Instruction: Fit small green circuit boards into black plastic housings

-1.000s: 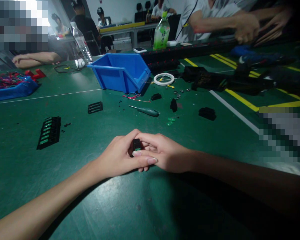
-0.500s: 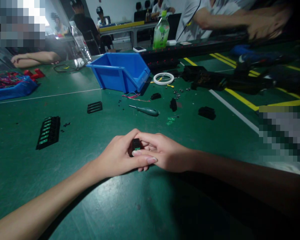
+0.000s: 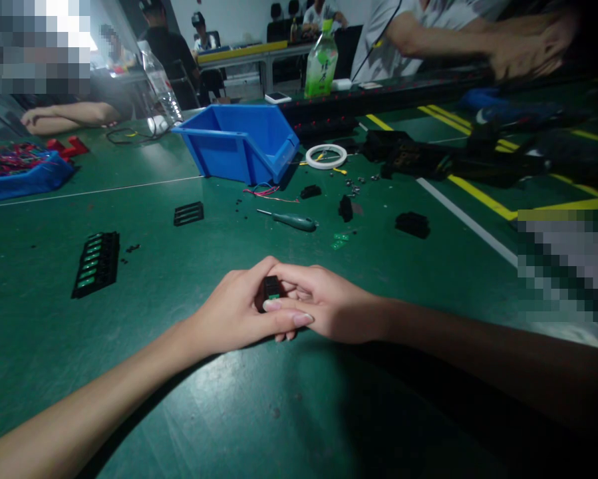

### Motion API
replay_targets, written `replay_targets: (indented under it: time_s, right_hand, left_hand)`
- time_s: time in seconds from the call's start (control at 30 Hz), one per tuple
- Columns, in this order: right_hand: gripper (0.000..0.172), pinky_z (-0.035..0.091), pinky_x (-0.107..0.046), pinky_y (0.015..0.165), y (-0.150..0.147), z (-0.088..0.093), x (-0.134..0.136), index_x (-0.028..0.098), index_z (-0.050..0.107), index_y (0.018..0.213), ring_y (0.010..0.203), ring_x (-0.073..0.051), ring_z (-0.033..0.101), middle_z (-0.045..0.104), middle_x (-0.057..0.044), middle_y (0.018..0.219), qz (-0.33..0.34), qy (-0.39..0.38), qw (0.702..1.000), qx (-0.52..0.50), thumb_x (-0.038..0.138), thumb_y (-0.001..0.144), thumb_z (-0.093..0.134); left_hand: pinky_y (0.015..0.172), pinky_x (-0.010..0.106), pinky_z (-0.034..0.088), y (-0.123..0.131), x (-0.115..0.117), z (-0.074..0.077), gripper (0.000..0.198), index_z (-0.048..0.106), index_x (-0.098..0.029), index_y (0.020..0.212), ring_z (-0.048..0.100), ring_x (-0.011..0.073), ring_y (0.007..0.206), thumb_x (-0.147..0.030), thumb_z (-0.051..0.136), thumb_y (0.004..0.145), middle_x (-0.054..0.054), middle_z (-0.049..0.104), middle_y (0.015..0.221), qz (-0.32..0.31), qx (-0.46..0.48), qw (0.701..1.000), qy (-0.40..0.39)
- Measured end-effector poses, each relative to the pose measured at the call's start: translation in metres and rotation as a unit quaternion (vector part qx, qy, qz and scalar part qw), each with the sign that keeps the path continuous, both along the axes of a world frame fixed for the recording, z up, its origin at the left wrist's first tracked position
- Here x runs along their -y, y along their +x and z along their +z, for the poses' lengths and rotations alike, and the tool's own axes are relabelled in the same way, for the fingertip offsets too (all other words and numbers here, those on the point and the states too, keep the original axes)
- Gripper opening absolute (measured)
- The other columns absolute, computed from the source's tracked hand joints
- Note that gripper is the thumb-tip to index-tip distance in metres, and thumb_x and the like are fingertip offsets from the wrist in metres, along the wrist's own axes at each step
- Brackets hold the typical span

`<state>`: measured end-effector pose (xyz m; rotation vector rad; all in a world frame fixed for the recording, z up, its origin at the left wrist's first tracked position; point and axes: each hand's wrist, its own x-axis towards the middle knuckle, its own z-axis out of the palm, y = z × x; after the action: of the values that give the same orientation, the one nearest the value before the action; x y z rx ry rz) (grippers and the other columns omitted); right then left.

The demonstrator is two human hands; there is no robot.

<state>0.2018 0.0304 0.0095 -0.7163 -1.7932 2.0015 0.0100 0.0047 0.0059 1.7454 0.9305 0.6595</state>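
Note:
My left hand (image 3: 236, 306) and my right hand (image 3: 331, 303) are closed together just above the green table. Between them sits a small black plastic part (image 3: 271, 286) with a green piece at its near end. Both hands grip it, thumbs crossing in front, and its lower portion is hidden by the fingers. Beyond my hands lie a green-handled screwdriver (image 3: 293, 221) and small green pieces (image 3: 339, 241). To the left rests a black holder (image 3: 98, 264) with several green boards in it, and behind that a slotted black frame (image 3: 189, 213).
A blue bin (image 3: 223, 156) stands behind the screwdriver, beside a white ring of tape (image 3: 326, 157). Black parts (image 3: 412, 225) lie to the right. A blue tray of wires (image 3: 26, 176) is at far left. Bottles (image 3: 321, 63) and co-workers' arms (image 3: 74, 116) are at the back.

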Motion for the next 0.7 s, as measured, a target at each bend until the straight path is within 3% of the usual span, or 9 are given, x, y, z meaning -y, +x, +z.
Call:
replay_targets:
  time_s: [0.7]
  right_hand:
    - [0.012, 0.054, -0.023, 0.062, -0.0007, -0.0018, 0.0, 0.016, 0.057, 0.11, 0.068, -0.012, 0.067, 0.066, 0.001, 0.081, 0.006, 0.002, 1.0, -0.023, 0.021, 0.1, 0.059]
  left_hand:
    - [0.061, 0.024, 0.055, 0.0002, -0.0007, -0.0003, 0.032, 0.056, -0.02, 0.105, 0.074, 0.0171, 0.064, -0.033, 0.079, 0.087, 0.001, 0.077, 0.077, -0.005, 0.002, 1.0, -0.008]
